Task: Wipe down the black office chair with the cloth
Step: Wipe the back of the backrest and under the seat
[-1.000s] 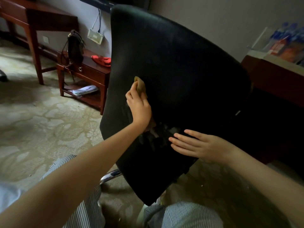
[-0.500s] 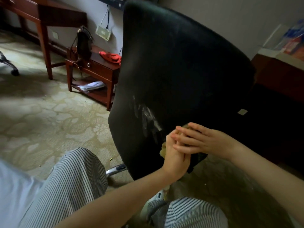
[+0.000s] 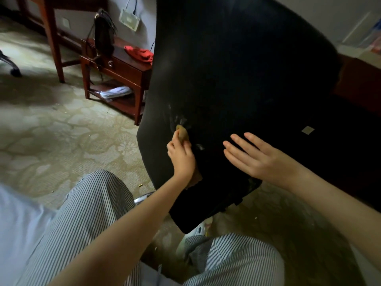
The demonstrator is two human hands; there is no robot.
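Observation:
The black office chair (image 3: 237, 65) fills the middle of the view, its backrest turned toward me and tilted. My left hand (image 3: 181, 156) holds a small tan cloth (image 3: 182, 133) against the lower left of the backrest, beside pale wet streaks. Only the cloth's top edge shows above my fingers. My right hand (image 3: 257, 157) lies flat with straight fingers on the lower backrest, to the right of the left hand and apart from it.
A low red-brown side table (image 3: 121, 73) stands left of the chair, bearing a dark bag (image 3: 104, 36) and a red item (image 3: 140, 53). A taller wooden table leg (image 3: 54, 40) is further left. Patterned carpet (image 3: 51, 124) spreads below. My striped trouser knees are at the bottom.
My left hand with the cloth swept down the backrest to meet the right hand, then moved back up and left. My right hand stayed on the lower backrest.

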